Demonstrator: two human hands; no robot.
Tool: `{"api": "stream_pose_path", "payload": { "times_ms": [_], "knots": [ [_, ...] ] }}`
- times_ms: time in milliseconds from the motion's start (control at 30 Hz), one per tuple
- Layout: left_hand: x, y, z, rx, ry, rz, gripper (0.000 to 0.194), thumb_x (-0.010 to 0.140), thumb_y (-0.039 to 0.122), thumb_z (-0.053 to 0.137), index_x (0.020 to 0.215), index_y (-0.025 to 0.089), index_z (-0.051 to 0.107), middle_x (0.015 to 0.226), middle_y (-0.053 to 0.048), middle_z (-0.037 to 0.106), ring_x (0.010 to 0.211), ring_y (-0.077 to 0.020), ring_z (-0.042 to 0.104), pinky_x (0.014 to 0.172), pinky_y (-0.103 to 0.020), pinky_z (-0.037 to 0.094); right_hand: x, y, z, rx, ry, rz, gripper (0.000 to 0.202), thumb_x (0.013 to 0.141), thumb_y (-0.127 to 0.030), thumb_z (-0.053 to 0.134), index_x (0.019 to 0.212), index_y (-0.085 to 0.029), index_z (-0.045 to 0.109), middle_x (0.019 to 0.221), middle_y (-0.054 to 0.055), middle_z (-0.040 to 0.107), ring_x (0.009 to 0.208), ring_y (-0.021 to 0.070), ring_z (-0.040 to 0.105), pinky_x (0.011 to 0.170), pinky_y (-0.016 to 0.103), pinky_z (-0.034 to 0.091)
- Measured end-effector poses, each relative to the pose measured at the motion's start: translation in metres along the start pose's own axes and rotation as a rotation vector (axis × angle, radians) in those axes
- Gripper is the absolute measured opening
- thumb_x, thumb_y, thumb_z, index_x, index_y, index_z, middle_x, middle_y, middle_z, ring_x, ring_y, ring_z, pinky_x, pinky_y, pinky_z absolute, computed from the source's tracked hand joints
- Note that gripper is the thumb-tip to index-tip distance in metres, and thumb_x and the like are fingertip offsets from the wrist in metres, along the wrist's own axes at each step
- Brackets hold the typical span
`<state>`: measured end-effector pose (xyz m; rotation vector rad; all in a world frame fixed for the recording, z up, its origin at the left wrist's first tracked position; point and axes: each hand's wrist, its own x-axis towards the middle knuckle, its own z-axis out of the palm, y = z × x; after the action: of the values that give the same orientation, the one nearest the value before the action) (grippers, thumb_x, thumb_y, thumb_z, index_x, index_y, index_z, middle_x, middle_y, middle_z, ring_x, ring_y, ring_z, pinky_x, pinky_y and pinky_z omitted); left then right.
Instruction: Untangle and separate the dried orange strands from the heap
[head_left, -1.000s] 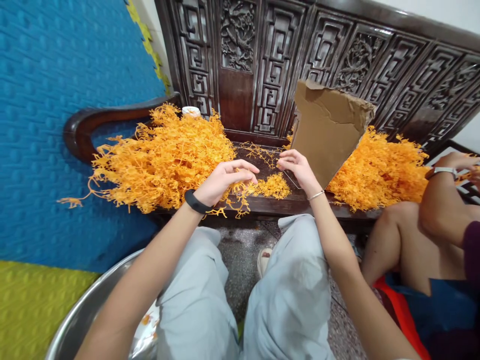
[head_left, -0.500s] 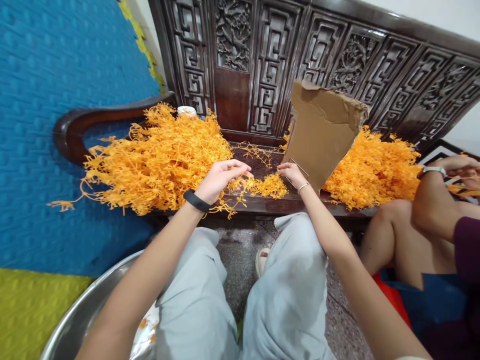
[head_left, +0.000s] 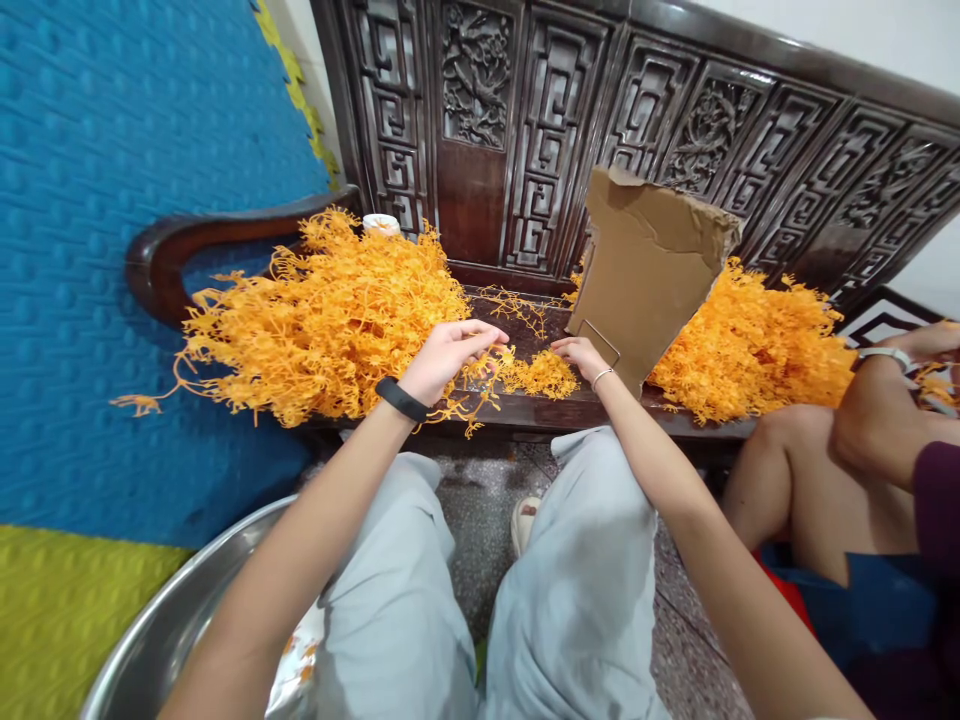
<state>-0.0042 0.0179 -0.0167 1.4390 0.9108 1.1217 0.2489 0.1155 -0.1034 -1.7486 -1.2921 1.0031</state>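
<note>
My left hand (head_left: 454,358), with a black band at the wrist, is closed in a pinch on an orange strand at the right edge of a large orange heap (head_left: 330,320). My right hand (head_left: 581,355) has its fingertips together beside a small orange clump (head_left: 547,374) on the dark wooden bench (head_left: 525,412); what they pinch is too small to make out. Behind my right hand a brown cardboard piece (head_left: 645,270) stands upright, with a thin wire frame at its lower left.
Right of the cardboard lies another orange heap (head_left: 750,345). A person's hands (head_left: 919,350) are at the far right. A metal basin (head_left: 150,640) stands at lower left, a white round object (head_left: 381,225) behind the left heap. The carved backrest (head_left: 472,200) rises behind.
The view has shifted slightly. My right hand has moved a little to the left, away from the wire frame. My left hand keeps nearly the same pose.
</note>
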Motion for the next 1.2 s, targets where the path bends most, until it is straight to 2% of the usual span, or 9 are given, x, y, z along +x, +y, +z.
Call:
{"api": "stream_pose_path", "payload": {
  "times_ms": [100, 267, 367, 467, 567, 667, 767, 933, 1200],
  "knots": [
    [0.001, -0.002, -0.002, -0.001, -0.006, 0.007, 0.022, 0.068, 0.036, 0.067, 0.075, 0.015, 0.068, 0.084, -0.004, 0.069, 0.066, -0.0105, 0.057, 0.06, -0.023, 0.044, -0.002, -0.001, 0.001, 0.014, 0.01, -0.001, 0.017, 0.085, -0.026, 0.056, 0.09, -0.01, 0.06, 0.093, 0.004, 0.062, 0.084, 0.0131, 0.059, 0.074, 0.031, 0.05],
    [0.002, -0.003, -0.003, 0.02, 0.005, 0.011, 0.024, 0.065, 0.038, 0.069, 0.072, 0.015, 0.065, 0.076, -0.003, 0.067, 0.06, -0.0092, 0.055, 0.056, -0.022, 0.039, -0.01, -0.011, 0.003, 0.102, 0.003, -0.04, 0.005, 0.077, -0.011, 0.059, 0.08, -0.009, 0.062, 0.074, 0.006, 0.064, 0.067, 0.01, 0.059, 0.067, 0.025, 0.046],
    [0.002, -0.002, -0.002, 0.033, 0.011, 0.031, 0.029, 0.058, 0.038, 0.075, 0.069, 0.014, 0.063, 0.067, -0.001, 0.064, 0.058, -0.0096, 0.054, 0.057, -0.023, 0.04, -0.027, -0.026, 0.005, 0.179, -0.102, -0.132, 0.01, 0.079, -0.015, 0.057, 0.084, -0.01, 0.063, 0.08, 0.008, 0.067, 0.066, 0.0094, 0.061, 0.065, 0.022, 0.047],
    [0.001, -0.002, -0.002, 0.028, 0.004, 0.028, 0.034, 0.051, 0.037, 0.079, 0.069, 0.014, 0.062, 0.065, -0.001, 0.063, 0.061, -0.0109, 0.056, 0.062, -0.025, 0.043, -0.052, -0.043, 0.008, 0.234, -0.22, -0.24, 0.019, 0.081, -0.029, 0.056, 0.085, -0.013, 0.065, 0.084, 0.007, 0.068, 0.069, 0.0095, 0.063, 0.069, 0.022, 0.049],
    [0.001, -0.002, -0.002, 0.026, -0.012, 0.022, 0.036, 0.05, 0.035, 0.08, 0.072, 0.014, 0.062, 0.067, -0.001, 0.064, 0.064, -0.0117, 0.058, 0.067, -0.027, 0.046, -0.08, -0.058, 0.013, 0.301, -0.395, -0.394, 0.031, 0.078, -0.042, 0.059, 0.088, -0.014, 0.065, 0.087, 0.007, 0.068, 0.075, 0.0105, 0.063, 0.073, 0.023, 0.049],
    [0.001, -0.003, -0.002, 0.02, -0.022, 0.034, 0.034, 0.052, 0.034, 0.079, 0.072, 0.013, 0.061, 0.068, 0.0, 0.063, 0.064, -0.0108, 0.058, 0.069, -0.027, 0.046, -0.102, -0.068, 0.018, 0.331, -0.519, -0.507, 0.032, 0.074, -0.04, 0.064, 0.094, -0.015, 0.064, 0.086, 0.004, 0.067, 0.078, 0.0104, 0.063, 0.075, 0.024, 0.049],
    [0.001, -0.004, -0.002, 0.009, -0.022, 0.04, 0.033, 0.053, 0.032, 0.079, 0.074, 0.013, 0.061, 0.068, 0.0, 0.063, 0.065, -0.0102, 0.058, 0.069, -0.026, 0.045, -0.117, -0.074, 0.022, 0.294, -0.576, -0.538, 0.027, 0.069, -0.031, 0.071, 0.089, -0.015, 0.061, 0.08, 0.001, 0.066, 0.075, 0.01, 0.062, 0.075, 0.025, 0.048],
    [0.001, -0.003, -0.002, -0.016, -0.015, 0.03, 0.033, 0.058, 0.033, 0.075, 0.08, 0.015, 0.058, 0.065, 0.002, 0.061, 0.061, -0.0096, 0.055, 0.064, -0.024, 0.043, -0.128, -0.077, 0.029, 0.315, -0.506, -0.545, 0.026, 0.063, -0.026, 0.075, 0.071, -0.015, 0.053, 0.069, -0.004, 0.058, 0.065, 0.0075, 0.056, 0.068, 0.023, 0.045],
    [-0.003, 0.003, -0.001, -0.05, -0.108, 0.027, 0.025, 0.063, 0.031, 0.072, 0.08, 0.014, 0.064, 0.07, 0.002, 0.06, 0.058, -0.0066, 0.048, 0.06, -0.022, 0.036, -0.127, -0.078, 0.027, 0.453, -0.436, -0.586, 0.026, 0.065, -0.03, 0.074, 0.071, -0.017, 0.053, 0.073, -0.003, 0.058, 0.07, 0.0093, 0.056, 0.072, 0.025, 0.047]
  ]
}}
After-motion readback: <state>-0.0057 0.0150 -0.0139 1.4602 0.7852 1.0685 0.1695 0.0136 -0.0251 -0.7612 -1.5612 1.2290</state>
